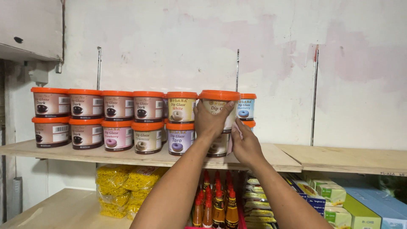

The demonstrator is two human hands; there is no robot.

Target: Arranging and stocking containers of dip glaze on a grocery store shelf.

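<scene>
Tubs with orange lids are standing two-high along the wooden shelf [127,157]. I am wrapping my left grip [210,121] around the cream-labelled top tub [219,104], while my right grip [245,144] is pressing flat, fingers loose, against the lower tub [217,146].

Lower tub [218,146] mostly hidden behind both hands; bottles [216,208] and noodle packs [116,191] cut off by bottom edge.

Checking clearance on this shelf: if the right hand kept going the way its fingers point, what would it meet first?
The right hand points up and back, so it would likely meet the lower tub it already touches; depth is unclear.
</scene>
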